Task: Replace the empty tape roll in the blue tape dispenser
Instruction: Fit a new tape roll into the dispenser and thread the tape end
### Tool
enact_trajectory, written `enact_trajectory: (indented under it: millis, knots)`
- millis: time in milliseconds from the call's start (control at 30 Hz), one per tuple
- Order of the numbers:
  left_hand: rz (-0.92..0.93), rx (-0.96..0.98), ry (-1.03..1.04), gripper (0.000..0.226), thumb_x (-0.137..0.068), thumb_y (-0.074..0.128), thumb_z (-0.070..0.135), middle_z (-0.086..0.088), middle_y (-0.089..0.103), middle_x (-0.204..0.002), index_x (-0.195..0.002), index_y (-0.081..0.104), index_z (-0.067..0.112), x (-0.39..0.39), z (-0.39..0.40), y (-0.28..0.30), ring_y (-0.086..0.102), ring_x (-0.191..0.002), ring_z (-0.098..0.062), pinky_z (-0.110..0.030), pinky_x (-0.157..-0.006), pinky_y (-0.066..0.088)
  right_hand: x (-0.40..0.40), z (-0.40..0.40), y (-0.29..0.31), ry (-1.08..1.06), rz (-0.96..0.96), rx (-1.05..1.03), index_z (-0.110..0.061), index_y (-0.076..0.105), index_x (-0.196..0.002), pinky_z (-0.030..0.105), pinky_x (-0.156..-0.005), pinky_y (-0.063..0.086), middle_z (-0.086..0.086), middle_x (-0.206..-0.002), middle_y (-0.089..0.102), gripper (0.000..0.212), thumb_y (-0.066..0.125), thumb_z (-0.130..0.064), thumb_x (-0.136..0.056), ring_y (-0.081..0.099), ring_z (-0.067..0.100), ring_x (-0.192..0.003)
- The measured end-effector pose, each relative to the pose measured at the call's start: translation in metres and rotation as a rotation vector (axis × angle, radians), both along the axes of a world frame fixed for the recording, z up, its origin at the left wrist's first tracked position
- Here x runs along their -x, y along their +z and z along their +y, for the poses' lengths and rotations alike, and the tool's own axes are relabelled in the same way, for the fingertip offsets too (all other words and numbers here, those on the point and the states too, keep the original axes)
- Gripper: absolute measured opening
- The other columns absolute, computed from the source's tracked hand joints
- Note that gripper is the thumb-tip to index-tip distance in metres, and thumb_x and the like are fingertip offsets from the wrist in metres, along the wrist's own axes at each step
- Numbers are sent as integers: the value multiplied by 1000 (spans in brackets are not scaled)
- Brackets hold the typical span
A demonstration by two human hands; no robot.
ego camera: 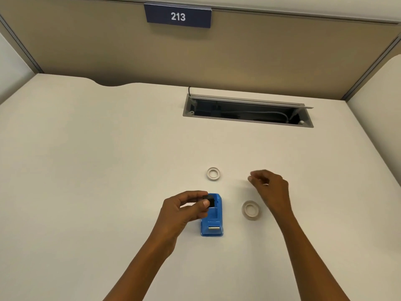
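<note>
The blue tape dispenser stands on the white desk, its metal cutter facing me. My left hand pinches a small black spool hub just over the dispenser's far end. A thin white ring, flat on the desk, lies beyond the dispenser. A thicker white tape roll lies flat to the dispenser's right. My right hand hovers above and beyond that roll, its fingers loosely curled with nothing in them.
An open cable tray slot is cut into the desk at the back right. A beige partition wall with a blue "213" sign closes the far side.
</note>
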State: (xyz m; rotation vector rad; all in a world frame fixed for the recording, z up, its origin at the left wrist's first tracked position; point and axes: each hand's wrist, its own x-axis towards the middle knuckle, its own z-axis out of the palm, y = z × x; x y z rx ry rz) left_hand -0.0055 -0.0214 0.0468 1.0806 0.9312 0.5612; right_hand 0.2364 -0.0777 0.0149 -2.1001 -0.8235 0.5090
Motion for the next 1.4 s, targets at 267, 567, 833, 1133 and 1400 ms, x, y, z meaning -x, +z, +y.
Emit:
enact_trajectory:
  millis: [267,567,833,1133,1400]
  knots:
    - [4,9,-27,24,-69,75,28,0,76,-93,-93,74,24,-4,-10,5,73,-82,-21,-20,-69,58,24,-44,-20,340,-163,302,-32,57,-120,26,-87,40,-3,-125,47,51,77,-34,-73,41,17,-115]
    - [1,2,-20,17,-78,71,17,-8,74,-96,-94,74,23,0,-21,12,72,-83,-23,-22,-71,58,30,-65,3,155,171,67,-28,67,-105,16,-70,48,-2,-109,64,35,79,-20,-73,64,18,-90]
    - [-34,30,-92,21,-78,70,12,-1,76,-95,-96,74,23,-8,-30,24,73,-84,-23,-17,-69,55,63,-73,59,354,537,-201,-31,68,-104,22,-72,55,-12,-107,70,47,80,-4,-68,67,11,-94]
    - [4,27,-100,21,-77,70,6,-11,76,-93,-95,73,17,-6,-29,29,72,-83,-27,-29,-79,59,74,-68,63,399,534,-276,-27,68,-104,28,-75,58,-8,-109,71,48,81,0,-66,67,16,-100]
    - [69,-27,-113,24,-76,72,12,-10,74,-101,-99,73,17,-7,-32,30,71,-87,-22,-37,-90,55,80,-67,62,424,506,-274,-26,69,-104,23,-73,57,-8,-108,71,48,80,0,-66,67,14,-101]
